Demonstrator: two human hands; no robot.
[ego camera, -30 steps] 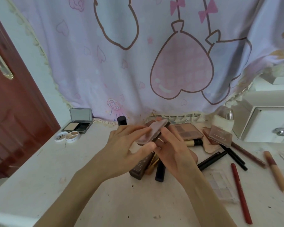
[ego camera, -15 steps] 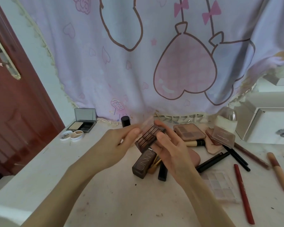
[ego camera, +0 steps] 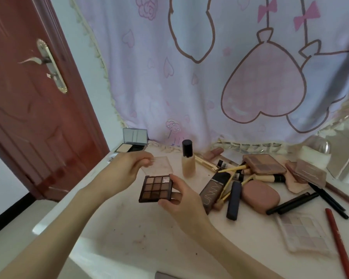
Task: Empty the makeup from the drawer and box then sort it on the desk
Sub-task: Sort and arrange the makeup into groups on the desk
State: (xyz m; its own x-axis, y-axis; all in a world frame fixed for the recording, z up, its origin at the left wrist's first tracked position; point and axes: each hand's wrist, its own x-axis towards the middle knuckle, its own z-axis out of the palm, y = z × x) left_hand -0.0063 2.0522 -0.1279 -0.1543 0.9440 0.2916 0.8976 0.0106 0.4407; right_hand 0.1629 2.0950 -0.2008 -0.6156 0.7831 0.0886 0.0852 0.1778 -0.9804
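A small brown eyeshadow palette (ego camera: 156,188) with nine pans is held above the white desk (ego camera: 129,228). My right hand (ego camera: 179,202) grips its right side. My left hand (ego camera: 127,170) pinches the top left corner of its clear lid (ego camera: 161,167), which is swung open and back. To the right lies a heap of makeup: a foundation bottle (ego camera: 188,160), a brown tube (ego camera: 214,193), a pink case (ego camera: 260,197), gold-handled brushes (ego camera: 233,169), pink palettes (ego camera: 263,164), black pencils (ego camera: 292,203).
An open compact with a mirror (ego camera: 132,141) stands at the desk's back left. A pale palette (ego camera: 304,233) and a red pencil (ego camera: 338,242) lie at the right. A white drawer box (ego camera: 345,158) sits far right. A red door (ego camera: 28,107) is left; a pink curtain (ego camera: 230,67) hangs behind.
The palette moved left, away from the heap, and its lid has been swung open, showing the pans. The view has also turned left and the foundation bottle is now uncovered.
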